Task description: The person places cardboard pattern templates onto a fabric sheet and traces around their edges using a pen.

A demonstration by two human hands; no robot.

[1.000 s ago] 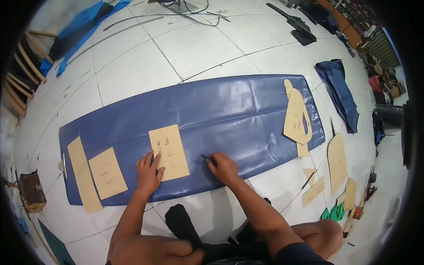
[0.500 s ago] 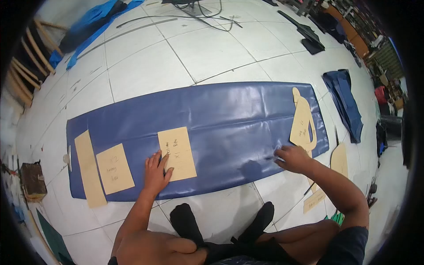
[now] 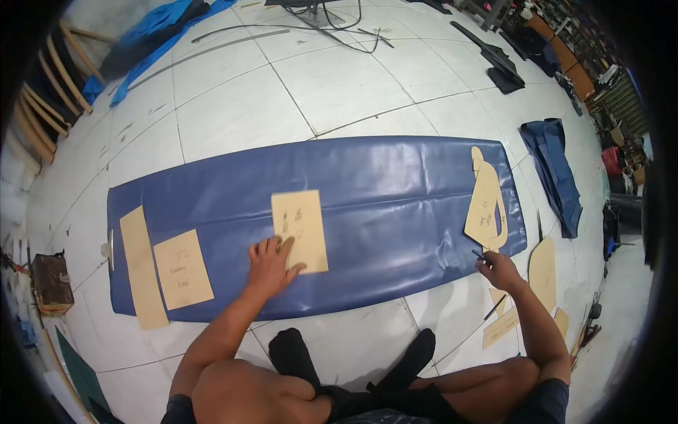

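Left hand (image 3: 270,267) spread on lettered card (image 3: 308,222); right hand (image 3: 500,271), grip narrow, holding dark pen (image 3: 478,254); squarish card (image 3: 185,272) reads "X2".

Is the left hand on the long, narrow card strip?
No, the left hand is on the rectangular card near the middle of the blue sheet.

The single view looks forward and steeply down from the person's head, past the knees (image 3: 521,371), wide enough to take in every corner of the blue sheet (image 3: 374,212) and floor (image 3: 353,85) beyond.
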